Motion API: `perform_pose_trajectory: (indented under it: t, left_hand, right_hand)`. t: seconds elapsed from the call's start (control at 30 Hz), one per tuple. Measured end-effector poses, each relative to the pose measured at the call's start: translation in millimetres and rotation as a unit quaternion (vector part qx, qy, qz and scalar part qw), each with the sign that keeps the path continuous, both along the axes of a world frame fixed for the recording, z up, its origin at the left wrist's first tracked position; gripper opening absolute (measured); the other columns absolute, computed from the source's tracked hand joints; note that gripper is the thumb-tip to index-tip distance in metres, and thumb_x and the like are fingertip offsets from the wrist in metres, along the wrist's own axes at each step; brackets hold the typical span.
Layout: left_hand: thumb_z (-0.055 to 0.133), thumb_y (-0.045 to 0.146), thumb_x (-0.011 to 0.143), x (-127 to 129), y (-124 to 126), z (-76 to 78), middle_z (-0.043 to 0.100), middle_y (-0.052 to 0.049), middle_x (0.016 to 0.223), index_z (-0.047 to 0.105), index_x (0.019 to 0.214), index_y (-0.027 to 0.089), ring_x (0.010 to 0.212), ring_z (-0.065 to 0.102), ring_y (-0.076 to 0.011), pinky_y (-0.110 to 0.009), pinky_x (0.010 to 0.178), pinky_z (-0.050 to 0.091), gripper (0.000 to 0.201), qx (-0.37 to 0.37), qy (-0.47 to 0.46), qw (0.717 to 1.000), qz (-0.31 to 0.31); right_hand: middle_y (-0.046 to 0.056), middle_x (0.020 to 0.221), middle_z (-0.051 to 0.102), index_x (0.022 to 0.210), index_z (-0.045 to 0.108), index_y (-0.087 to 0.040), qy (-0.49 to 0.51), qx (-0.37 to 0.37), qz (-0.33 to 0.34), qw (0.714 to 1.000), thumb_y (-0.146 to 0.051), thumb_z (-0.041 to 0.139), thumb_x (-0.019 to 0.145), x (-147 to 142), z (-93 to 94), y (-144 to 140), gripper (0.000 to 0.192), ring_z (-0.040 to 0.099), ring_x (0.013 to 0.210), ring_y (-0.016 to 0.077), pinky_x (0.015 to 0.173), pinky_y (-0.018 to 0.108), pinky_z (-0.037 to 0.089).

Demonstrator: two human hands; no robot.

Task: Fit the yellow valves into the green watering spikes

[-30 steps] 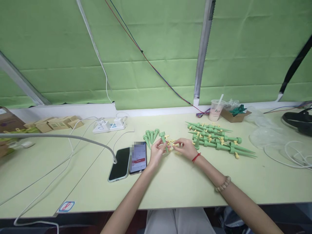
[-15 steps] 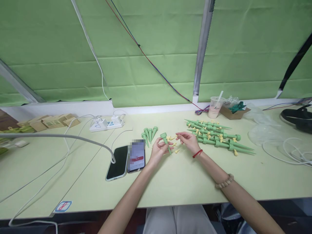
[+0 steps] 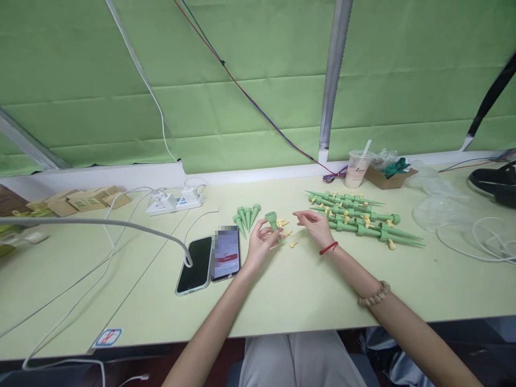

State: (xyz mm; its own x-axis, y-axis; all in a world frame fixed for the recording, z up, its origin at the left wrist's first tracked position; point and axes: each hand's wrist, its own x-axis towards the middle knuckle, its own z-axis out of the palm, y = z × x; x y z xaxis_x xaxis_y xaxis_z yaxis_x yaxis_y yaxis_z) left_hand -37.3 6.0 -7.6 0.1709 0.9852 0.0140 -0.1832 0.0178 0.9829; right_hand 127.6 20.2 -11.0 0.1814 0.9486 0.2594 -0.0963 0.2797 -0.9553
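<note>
Green spike stands gripped in the left hand above the worktop, its tip hidden by fingers, while the right hand pinches something too small to identify.

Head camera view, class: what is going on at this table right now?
A person sits at a pale green table. Their left hand holds a green cone-shaped spike upright by its tip end. The right hand is raised just beside it, fingers pinched; whether it holds a small part is too small to tell. Loose yellow pieces lie between the hands, unassembled green cones behind, and a pile of assembled spikes to the right.
</note>
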Motion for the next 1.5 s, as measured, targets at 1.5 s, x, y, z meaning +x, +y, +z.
perform_pose_trajectory:
  t: [1.5]
  left_hand:
    - [0.056, 0.02, 0.074, 0, -3, -7.5, 0.062, -0.002, 0.08, 0.05, 0.087, 0.019, 0.077, 0.063, -0.0151, -0.029, 0.066, 0.053, 0.014, 0.232, 0.162, 0.959, 0.024]
  right_hand:
    - [-0.001, 0.056, 0.054, 0.059, 0.051, -0.017, -0.109, -0.062, 0.234, 0.964, -0.068, 0.044, 0.074, -3, 4.8, -11, 0.053, 0.056, 0.053, 0.0119, 0.059, 0.027, 0.047]
